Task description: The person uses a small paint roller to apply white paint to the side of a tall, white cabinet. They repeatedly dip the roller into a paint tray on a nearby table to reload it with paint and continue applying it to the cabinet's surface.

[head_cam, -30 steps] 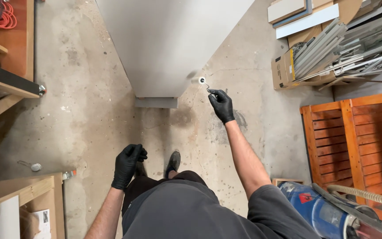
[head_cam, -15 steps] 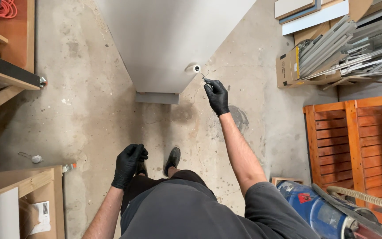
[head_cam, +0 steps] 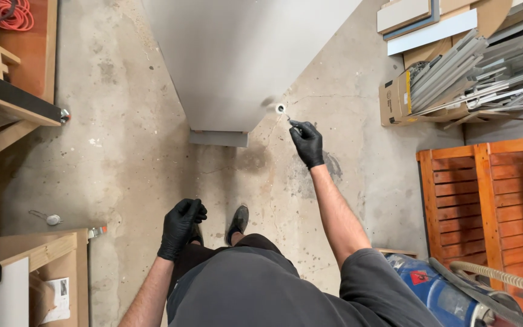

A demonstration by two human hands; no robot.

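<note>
At far left, an orange cable coil (head_cam: pixel 8 13) lay on a wooden bench (head_cam: pixel 7 109). Nearer the middle, the left hand (head_cam: pixel 180 227), in a black glove, hung curled into a loose fist, holding nothing, above the concrete floor (head_cam: pixel 122 151). Beyond it stood a grey panel (head_cam: pixel 237 54). Just right of the panel's near edge, the right hand (head_cam: pixel 307 142) grasped the thin handle of a small paint roller (head_cam: pixel 281 109), whose white head touched that edge. At right sat an orange slatted crate (head_cam: pixel 485 188).
</note>
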